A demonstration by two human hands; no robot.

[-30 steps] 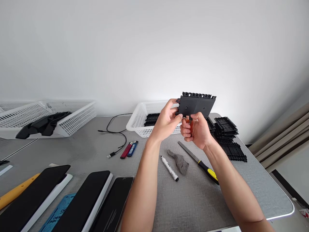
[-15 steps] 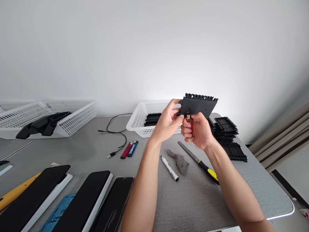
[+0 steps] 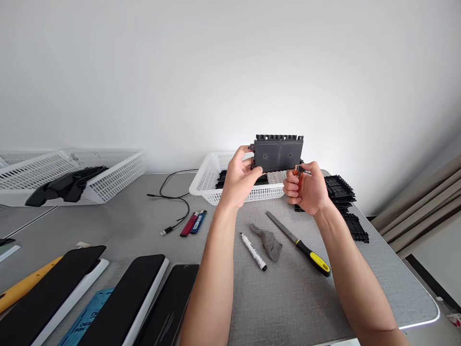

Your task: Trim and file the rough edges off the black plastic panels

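Raised above the back of the table, a flat black plastic panel (image 3: pixel 278 153) with a toothed top edge stands nearly upright. My left hand (image 3: pixel 237 180) grips it by its left end, thumb at the lower corner. My right hand (image 3: pixel 308 192) is closed around an orange lighter (image 3: pixel 297 171) with a metal top, its thumb on the upper end. The lighter is at the panel's lower right corner; whether they touch, I cannot tell. I can make out no flame. Behind the panel is a white basket (image 3: pixel 248 194) with similar black panels.
Below my hands lie a file (image 3: pixel 298 244) with a black-yellow handle, a grey cloth (image 3: pixel 268 241) and a white marker (image 3: pixel 253 251). Stacked black panels (image 3: pixel 338 192) stand at right. A cable (image 3: pixel 173 197), red case (image 3: pixel 189 224) and blue case (image 3: pixel 198 222) are left of centre.
The panel has moved left and turned to face me more squarely. My right hand with the lighter has shifted right, from the panel's lower left to its lower right corner.
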